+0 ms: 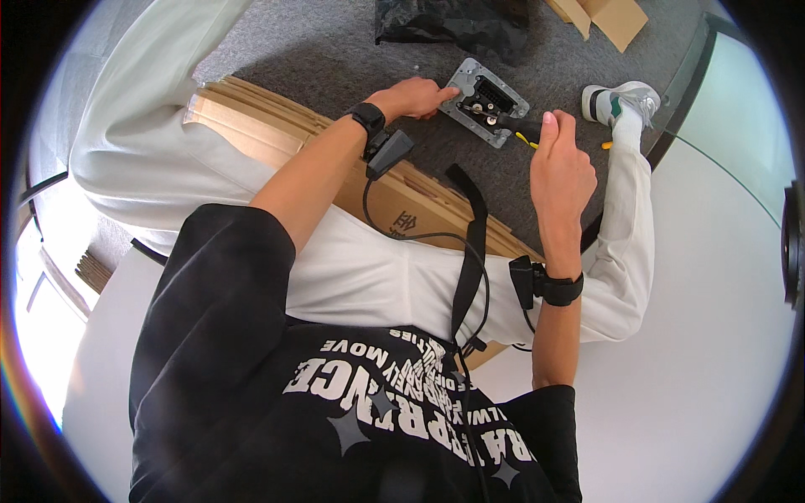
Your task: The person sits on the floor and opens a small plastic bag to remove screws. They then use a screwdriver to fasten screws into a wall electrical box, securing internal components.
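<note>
A grey rectangular metal plate (473, 74) lies at an angle over the dark carpet, with a black slotted block (496, 94) and round metal fittings on it. My left hand (412, 98) is closed at the plate's left corner, a fingertip pressing on its surface; the undersides of the fingers are hidden. My right hand (563, 172) is wrapped round a hand tool (520, 127) with black and yellow on its handle. The slim dark front of the tool reaches the fittings in the plate's middle. Its exact kind is hard to make out.
Flattened cardboard (260, 126) lies across between my legs, close below the plate. A black plastic bag (453, 21) sits beyond it, and an opened cardboard piece (616, 21) at the far right. My shoe (625, 104) rests right of the plate. A cable (419, 237) runs between my wrist devices.
</note>
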Demonstrator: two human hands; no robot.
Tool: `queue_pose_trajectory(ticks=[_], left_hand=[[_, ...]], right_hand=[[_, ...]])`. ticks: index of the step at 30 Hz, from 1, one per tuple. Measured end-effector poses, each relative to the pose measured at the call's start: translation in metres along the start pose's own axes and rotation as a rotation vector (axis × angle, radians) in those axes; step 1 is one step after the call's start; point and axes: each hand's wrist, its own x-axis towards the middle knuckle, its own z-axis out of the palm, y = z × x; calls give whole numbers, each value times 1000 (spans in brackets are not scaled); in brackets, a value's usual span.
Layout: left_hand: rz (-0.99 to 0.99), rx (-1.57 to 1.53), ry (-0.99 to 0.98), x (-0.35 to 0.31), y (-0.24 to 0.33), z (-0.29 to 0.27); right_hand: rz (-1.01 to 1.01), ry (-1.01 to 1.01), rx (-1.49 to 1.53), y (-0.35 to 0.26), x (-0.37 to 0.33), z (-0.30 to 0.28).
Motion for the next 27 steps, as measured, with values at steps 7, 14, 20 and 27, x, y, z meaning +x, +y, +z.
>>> queue_pose_trajectory(ticks=[7,14,20,27], left_hand=[[-7,14,8,-3,3,-1],[12,36,-9,-5,1,-3],[-5,-14,20,-4,1,1],[-28,1,-4,-2,0,-1]], right_hand=[[-362,55,482,7,-6,4],[-118,69,501,4,-2,7],[16,-127,-190,3,2,-3],[-417,138,371,12,-4,6]])
